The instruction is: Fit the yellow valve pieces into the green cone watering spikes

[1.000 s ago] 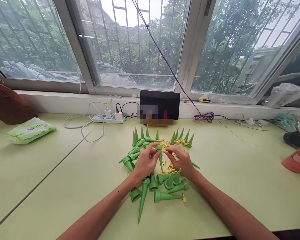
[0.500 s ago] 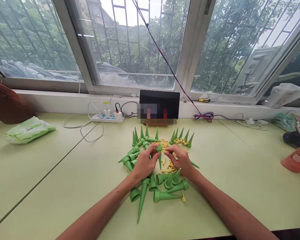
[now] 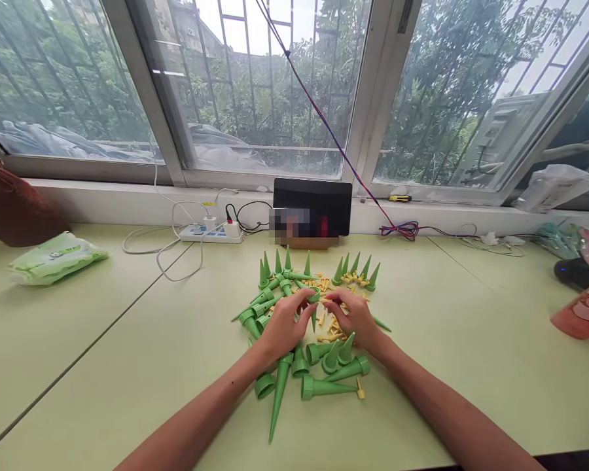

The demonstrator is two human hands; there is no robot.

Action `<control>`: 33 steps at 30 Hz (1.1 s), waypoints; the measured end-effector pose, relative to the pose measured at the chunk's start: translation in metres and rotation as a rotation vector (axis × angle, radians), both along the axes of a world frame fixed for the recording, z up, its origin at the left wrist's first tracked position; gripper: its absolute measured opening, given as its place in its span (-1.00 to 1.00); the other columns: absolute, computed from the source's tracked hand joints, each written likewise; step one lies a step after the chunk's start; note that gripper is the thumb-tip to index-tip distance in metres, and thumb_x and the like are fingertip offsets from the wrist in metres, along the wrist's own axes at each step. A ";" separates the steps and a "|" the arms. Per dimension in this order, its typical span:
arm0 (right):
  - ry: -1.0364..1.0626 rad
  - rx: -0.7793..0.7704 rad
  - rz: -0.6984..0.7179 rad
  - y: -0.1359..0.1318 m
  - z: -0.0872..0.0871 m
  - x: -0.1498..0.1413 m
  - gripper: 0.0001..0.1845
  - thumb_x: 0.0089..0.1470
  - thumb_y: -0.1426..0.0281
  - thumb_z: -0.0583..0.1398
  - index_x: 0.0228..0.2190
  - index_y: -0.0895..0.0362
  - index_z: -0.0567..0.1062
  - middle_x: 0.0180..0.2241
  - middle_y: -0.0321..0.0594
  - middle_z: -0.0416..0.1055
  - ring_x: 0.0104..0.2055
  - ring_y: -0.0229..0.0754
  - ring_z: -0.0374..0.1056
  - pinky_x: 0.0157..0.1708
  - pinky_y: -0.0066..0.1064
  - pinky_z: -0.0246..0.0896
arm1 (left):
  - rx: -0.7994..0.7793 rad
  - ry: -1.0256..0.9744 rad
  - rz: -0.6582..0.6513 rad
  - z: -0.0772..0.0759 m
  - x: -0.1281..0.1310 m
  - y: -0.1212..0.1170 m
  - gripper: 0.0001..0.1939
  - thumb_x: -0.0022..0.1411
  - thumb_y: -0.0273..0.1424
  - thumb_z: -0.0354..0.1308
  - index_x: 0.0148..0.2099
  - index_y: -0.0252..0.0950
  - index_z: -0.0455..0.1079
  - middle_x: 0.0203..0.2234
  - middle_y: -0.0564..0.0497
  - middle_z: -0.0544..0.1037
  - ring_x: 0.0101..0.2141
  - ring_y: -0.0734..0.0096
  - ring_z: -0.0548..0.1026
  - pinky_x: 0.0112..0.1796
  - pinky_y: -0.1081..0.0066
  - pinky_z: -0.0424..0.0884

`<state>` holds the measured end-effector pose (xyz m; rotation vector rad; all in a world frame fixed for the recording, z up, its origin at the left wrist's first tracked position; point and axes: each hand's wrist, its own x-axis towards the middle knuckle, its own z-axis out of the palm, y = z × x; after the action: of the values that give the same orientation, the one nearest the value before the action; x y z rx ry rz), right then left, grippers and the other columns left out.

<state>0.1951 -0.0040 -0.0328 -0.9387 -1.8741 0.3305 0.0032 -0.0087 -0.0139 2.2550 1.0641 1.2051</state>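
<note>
Now left hand [image 3: 285,322] pinches green spike [image 3: 314,296], right hand [image 3: 356,318] yellow peg [image 3: 324,301]; packet lettering [image 3: 70,250] unreadable.

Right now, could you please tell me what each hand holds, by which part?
The left hand holds a green spike near its wide end; the right hand pinches a yellow piece, exact spot unclear.

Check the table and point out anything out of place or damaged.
One small yellow plastic peg lies apart from the clustered yellow plastic pegs, at the tip of a green plastic cone lying on its side. It looks stray; no damage is evident.
</note>
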 end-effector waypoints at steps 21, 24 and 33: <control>-0.002 -0.053 -0.005 0.001 -0.001 0.000 -0.65 0.30 0.21 0.09 -0.47 0.13 0.41 -0.58 -0.32 0.32 -0.56 -0.28 0.20 -0.52 -0.46 0.13 | -0.011 0.004 -0.024 0.002 -0.001 -0.003 -0.83 0.33 -0.40 0.08 -0.06 -0.28 0.40 -0.41 0.03 0.56 -0.48 0.45 0.45 -0.37 0.45 0.37; -0.001 -0.046 -0.008 0.001 -0.002 0.000 -0.63 0.30 0.21 0.08 -0.49 0.12 0.40 -0.60 -0.35 0.29 -0.58 -0.30 0.17 -0.53 -0.47 0.11 | -0.003 0.007 -0.018 0.001 -0.001 -0.003 -0.83 0.33 -0.40 0.08 -0.06 -0.27 0.40 -0.40 0.03 0.57 -0.48 0.46 0.44 -0.36 0.44 0.37; -0.016 -0.047 -0.010 0.000 -0.001 -0.001 -0.60 0.32 0.23 0.05 -0.54 0.10 0.29 -0.64 -0.40 0.19 -0.62 -0.32 0.08 -0.56 -0.46 0.03 | 0.006 0.026 -0.017 0.001 0.000 -0.004 -0.82 0.33 -0.39 0.08 -0.05 -0.26 0.41 -0.36 0.02 0.58 -0.48 0.45 0.44 -0.35 0.43 0.39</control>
<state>0.1945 -0.0039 -0.0341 -0.9851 -1.8828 0.3635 0.0029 -0.0123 -0.0134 2.2857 1.0501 1.1771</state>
